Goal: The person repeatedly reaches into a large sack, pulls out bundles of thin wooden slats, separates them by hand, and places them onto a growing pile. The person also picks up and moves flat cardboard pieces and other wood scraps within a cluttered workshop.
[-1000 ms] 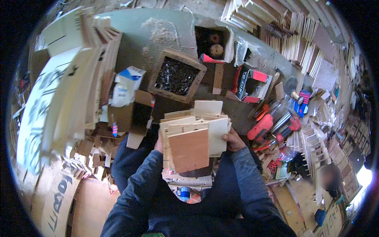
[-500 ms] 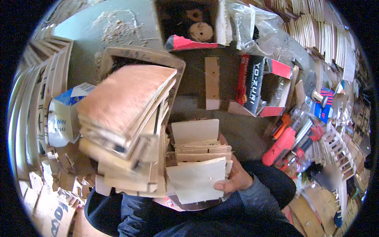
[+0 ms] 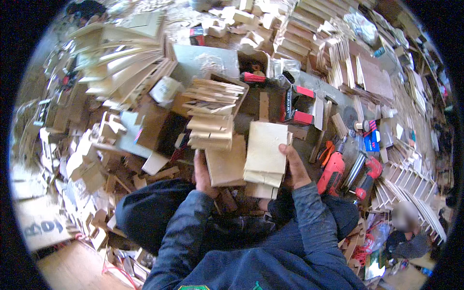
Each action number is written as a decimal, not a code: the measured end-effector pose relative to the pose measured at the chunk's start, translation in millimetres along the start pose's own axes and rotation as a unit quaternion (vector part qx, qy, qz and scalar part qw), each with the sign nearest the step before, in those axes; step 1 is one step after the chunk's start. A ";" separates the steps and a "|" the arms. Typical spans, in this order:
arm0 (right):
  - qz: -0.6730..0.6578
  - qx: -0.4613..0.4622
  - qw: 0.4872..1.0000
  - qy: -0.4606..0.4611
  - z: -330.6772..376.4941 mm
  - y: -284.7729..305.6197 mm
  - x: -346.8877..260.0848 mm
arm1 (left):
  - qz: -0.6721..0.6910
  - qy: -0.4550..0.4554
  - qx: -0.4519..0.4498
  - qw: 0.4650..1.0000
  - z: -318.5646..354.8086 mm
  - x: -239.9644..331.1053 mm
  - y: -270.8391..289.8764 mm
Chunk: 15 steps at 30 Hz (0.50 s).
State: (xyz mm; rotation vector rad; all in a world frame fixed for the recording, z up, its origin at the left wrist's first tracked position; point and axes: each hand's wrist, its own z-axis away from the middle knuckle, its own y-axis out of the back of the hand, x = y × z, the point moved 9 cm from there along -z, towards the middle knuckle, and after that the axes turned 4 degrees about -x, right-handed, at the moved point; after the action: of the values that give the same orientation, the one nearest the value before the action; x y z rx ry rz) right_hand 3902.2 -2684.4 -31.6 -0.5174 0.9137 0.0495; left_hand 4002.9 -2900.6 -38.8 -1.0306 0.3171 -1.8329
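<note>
My right hand grips a small stack of pale plywood pieces by its right edge, the thumb lying on the front face. To its left, my left hand is closed on the left edge of another plywood board, its fingertips partly hidden. Just beyond that hand, a tall pile of thin plywood pieces leans in layers against an open cardboard box. Whatever supports the boards from below is mostly hidden.
A red and black open box stands ahead on the right. A red power drill, orange-handled pliers and a second red tool lie right of my knee. Fanned plywood sheets rise at far left; a person is at lower right.
The view has widened and both forearms now show. The blurred plywood pile on the left has settled by the cardboard box. My left hand, hidden before, now shows at a board's edge.
</note>
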 end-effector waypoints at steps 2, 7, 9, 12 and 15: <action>-0.036 0.026 0.999 -0.016 3.1 12.1 4.8 | -0.056 -0.051 -0.008 0.997 1.6 3.8 -9.4; -0.035 0.002 0.998 0.052 -1.2 12.4 -7.4 | -0.116 -0.092 -0.071 0.986 -30.7 -15.3 12.8; -0.001 0.015 0.995 0.103 1.2 15.1 -20.4 | -0.233 -0.034 -0.030 0.971 -51.2 -25.8 35.5; 0.004 0.044 0.995 0.084 8.4 21.2 -23.3 | -0.259 -0.131 0.018 0.957 -46.8 -15.7 42.1; 0.004 0.060 0.994 0.093 19.0 25.9 -29.6 | -0.209 -0.137 0.132 0.959 -31.7 -14.6 45.3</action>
State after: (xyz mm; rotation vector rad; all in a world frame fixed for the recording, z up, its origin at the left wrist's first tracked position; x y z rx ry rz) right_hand 3891.3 -2648.0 -10.0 -0.4101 1.0940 -0.0476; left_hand 4009.3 -2917.5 -93.0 -1.2056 -0.3294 -1.9983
